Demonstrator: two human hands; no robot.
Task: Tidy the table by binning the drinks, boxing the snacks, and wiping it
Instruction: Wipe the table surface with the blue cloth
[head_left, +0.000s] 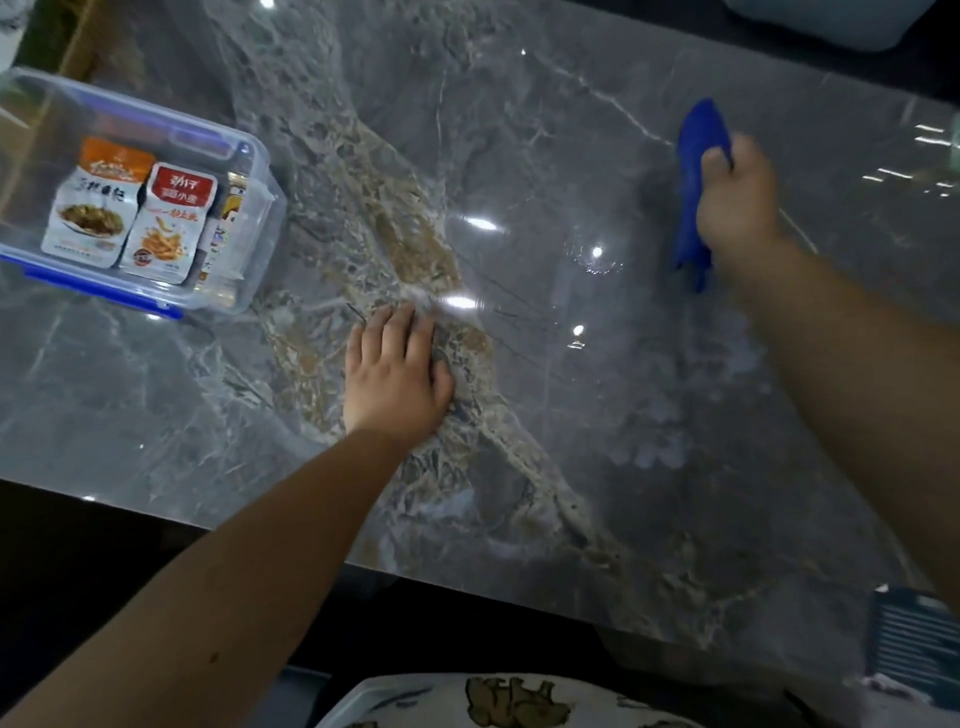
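My right hand (735, 200) grips a blue cloth (693, 156) and presses it flat on the grey marble table (545, 130) at the right. Damp smears show on the surface nearer to me than the cloth. Near the middle of the table lies my left hand (397, 374), palm down, fingers together and holding nothing. At the far left stands a clear plastic box with blue clips (244, 208). Inside it lean several snack packets, among them an orange-topped one (96, 205) and a red-topped one (169, 226).
The table's near edge runs diagonally from the left down to the lower right. A dark printed card (914, 644) lies at the lower right corner. A pale container (831, 21) sits beyond the far right edge. A clear object (953, 150) is cut off at the right border.
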